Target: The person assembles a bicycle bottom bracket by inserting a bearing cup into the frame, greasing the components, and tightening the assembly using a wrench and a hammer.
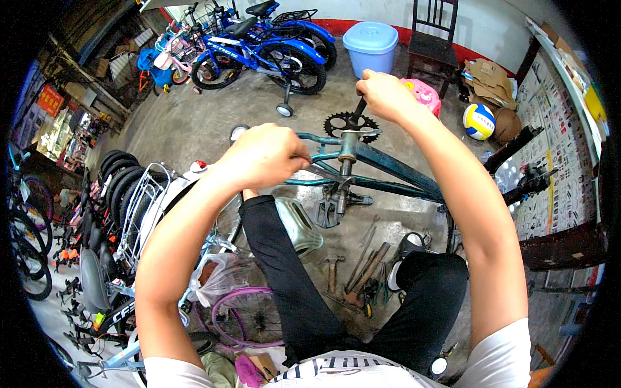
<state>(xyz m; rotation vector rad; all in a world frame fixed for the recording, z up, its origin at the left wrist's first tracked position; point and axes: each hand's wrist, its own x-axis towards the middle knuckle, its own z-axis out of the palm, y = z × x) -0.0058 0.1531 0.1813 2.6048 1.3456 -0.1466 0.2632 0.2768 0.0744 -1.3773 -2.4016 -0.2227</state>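
Observation:
My left hand (272,152) grips a dark metal tool (326,172), likely a wrench, reaching to the bottom-bracket shell (348,145) of a teal bicycle frame (400,169). My right hand (385,97) is closed on the upright crank arm (357,111) at the toothed chainring (337,121), above and right of the shell. A pedal (326,210) lies low beside the axle. On the floor between my legs are a hammer (333,271) and several long hand tools (367,278).
Blue bicycles (259,55), a blue bin (369,48), chair (430,48) and pink object (424,96) stand behind. Balls (479,121) and cardboard (488,84) sit right. Stacked tyres (119,178) and bicycle parts crowd the left; a purple wheel (246,313) lies low.

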